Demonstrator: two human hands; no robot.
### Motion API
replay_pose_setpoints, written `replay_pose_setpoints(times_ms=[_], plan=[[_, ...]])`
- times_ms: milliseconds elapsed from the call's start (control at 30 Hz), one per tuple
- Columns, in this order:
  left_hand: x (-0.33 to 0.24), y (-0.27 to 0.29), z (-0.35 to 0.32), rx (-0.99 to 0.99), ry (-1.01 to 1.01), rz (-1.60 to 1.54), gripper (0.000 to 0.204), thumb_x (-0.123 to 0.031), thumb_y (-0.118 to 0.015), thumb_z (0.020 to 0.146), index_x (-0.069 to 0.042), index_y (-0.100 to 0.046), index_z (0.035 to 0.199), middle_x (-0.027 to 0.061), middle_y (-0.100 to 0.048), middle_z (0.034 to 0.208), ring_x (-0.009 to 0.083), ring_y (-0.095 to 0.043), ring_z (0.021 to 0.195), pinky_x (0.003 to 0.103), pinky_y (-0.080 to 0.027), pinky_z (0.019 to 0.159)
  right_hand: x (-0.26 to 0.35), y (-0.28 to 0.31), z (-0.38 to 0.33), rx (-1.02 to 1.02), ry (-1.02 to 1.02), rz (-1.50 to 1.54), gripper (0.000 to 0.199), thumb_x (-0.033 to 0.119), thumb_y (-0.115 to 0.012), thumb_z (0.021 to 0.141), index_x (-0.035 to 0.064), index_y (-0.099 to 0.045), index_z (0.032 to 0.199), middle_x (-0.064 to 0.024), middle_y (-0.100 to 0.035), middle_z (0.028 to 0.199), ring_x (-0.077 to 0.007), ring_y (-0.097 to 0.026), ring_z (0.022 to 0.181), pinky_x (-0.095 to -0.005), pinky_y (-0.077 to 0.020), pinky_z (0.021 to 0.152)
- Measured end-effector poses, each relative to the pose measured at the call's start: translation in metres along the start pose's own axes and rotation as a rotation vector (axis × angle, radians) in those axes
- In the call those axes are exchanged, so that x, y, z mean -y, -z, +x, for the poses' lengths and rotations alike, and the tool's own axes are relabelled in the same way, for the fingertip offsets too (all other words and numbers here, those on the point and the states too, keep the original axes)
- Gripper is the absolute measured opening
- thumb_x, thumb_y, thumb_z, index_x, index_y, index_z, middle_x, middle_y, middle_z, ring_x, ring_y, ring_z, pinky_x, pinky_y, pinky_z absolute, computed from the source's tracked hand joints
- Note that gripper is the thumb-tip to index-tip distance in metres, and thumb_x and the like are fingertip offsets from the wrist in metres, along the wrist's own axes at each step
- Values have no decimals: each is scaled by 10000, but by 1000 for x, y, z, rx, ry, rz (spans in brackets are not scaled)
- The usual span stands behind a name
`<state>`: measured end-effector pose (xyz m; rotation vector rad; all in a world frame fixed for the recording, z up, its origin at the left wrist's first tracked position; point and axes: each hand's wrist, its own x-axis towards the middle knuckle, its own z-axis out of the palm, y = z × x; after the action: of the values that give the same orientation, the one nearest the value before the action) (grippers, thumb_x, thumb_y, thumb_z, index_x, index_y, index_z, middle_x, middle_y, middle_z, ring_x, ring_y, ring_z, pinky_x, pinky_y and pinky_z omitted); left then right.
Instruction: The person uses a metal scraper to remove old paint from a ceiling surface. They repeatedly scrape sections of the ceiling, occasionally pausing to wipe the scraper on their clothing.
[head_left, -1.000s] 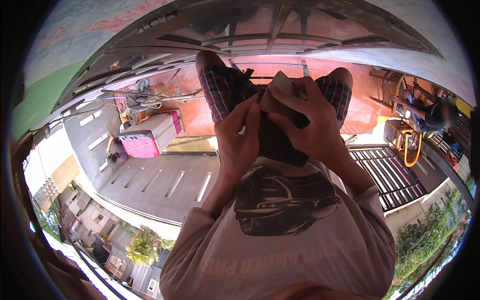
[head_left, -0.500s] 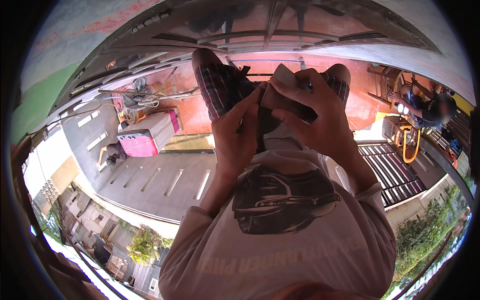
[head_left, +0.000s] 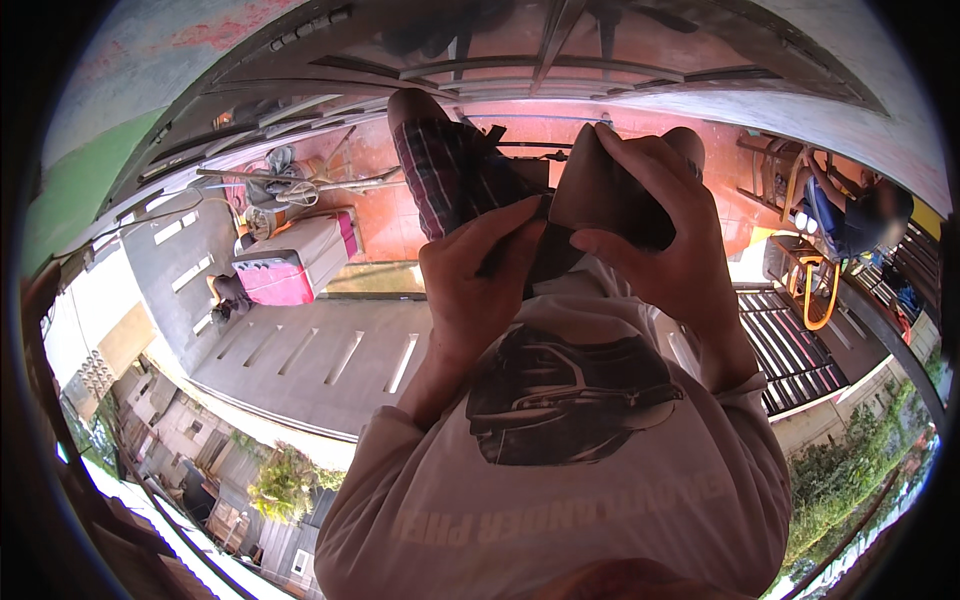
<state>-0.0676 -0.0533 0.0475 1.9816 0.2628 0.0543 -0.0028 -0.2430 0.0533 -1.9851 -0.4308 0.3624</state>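
Observation:
In front of my chest, above my lap, both hands hold a dark, flat, stiff-looking folded piece [head_left: 597, 195], whose kind I cannot make out. My right hand [head_left: 683, 235] wraps its right side, fingers on the far edge and thumb at the near edge. A broad face stands tilted up between them. My left hand [head_left: 472, 285] is closed, pinching the dark lower left part by the thumb and fingertips. The underside and what lies behind it are hidden. Dark plaid shorts [head_left: 450, 175] cover my legs beneath.
A glazed dark frame [head_left: 540, 75] stands close ahead over the reddish tiled floor [head_left: 375, 215]. To the left are a pink and grey box-shaped thing [head_left: 285, 280], a bundle of poles and cord [head_left: 290, 190], and a person [head_left: 230, 297]. Another person [head_left: 860, 215] sits at right near wooden furniture.
My right hand has shifted right and turned the dark piece, so its broad face now shows more. My left hand keeps its pinch on the lower left part.

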Motion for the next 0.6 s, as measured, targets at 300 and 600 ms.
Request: replay_pose_setpoints(times_ms=[300, 600], plan=[[5, 1, -1, -28, -5, 61, 186, -18, -718, 850, 4, -715, 1035, 113, -721, 780, 105, -651, 677, 248, -494, 602, 3, 1, 2, 89, 32, 14, 793, 265, -880, 672, 21, -558, 1354, -135, -593, 1130, -255, -593, 1018, -343, -460, 916], [10, 0, -1, -66, -22, 78, 181, -2, -719, 832, -1, -720, 1013, 143, -728, 812, 183, -723, 708, 272, -529, 616, 5, -2, 6, 109, 15, 3, 762, 216, -871, 685, 60, -561, 1364, -136, -600, 1137, -267, -611, 1002, -339, -473, 901]])
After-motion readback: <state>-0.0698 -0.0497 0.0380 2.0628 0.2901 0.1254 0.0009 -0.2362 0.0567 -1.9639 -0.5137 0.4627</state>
